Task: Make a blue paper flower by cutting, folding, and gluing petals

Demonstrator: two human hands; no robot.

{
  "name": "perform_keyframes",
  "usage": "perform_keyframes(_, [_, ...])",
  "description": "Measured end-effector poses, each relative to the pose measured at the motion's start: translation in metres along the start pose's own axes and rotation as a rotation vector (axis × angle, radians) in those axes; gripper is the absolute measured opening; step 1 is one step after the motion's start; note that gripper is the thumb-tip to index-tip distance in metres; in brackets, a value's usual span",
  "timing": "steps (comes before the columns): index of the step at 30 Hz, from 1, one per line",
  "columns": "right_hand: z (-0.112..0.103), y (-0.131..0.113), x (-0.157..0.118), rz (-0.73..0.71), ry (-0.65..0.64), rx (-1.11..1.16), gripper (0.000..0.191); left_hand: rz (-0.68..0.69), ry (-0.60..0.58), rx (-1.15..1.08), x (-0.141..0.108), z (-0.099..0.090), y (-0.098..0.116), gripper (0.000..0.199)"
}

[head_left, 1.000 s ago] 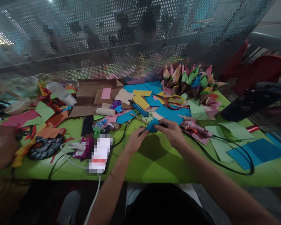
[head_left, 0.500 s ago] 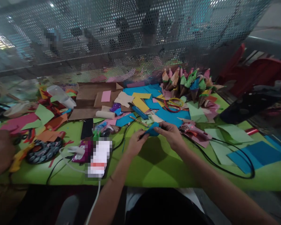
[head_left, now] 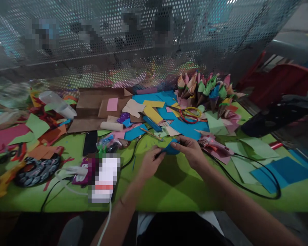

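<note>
A small piece of blue paper is held just above the green table, between both hands. My left hand pinches its left edge, with a dark bit showing at the fingertips that is too small to make out. On the other side, my right hand grips the paper between thumb and fingers. A pencil lies just beyond the hands. To the right rests a pink glue gun with a black cord. Red and yellow handled scissors lie on blue sheets behind.
Paper cones stand in a cluster at the back right. A phone with a white cable lies left of my arms. Brown paper, a yellow glue gun and a dark bottle are also around.
The view has shifted slightly. The blue paper shows a broader face between my fingers. At the left edge, another person's hand has mostly gone out of sight.
</note>
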State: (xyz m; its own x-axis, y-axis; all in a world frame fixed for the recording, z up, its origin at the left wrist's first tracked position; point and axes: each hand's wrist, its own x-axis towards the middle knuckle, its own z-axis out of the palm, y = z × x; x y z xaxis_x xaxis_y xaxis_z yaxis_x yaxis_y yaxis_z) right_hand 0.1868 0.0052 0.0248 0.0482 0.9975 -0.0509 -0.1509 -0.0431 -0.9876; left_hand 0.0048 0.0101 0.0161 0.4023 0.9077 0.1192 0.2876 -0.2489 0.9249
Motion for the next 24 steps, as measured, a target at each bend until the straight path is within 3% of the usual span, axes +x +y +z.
perform_keyframes(11, [-0.003, -0.006, -0.01, -0.002, -0.003, -0.097, 0.036, -0.114, -0.028, -0.052, -0.016, 0.003, 0.01, 0.044])
perform_keyframes(17, [-0.004, -0.005, -0.008, 0.02, -0.02, -0.163, 0.035, -0.106, -0.023, 0.018, -0.018, 0.0, 0.005, 0.035])
perform_keyframes(24, [-0.005, -0.008, -0.007, -0.034, -0.042, -0.228, 0.032, -0.096, 0.0, 0.045, -0.015, 0.001, 0.004, 0.039])
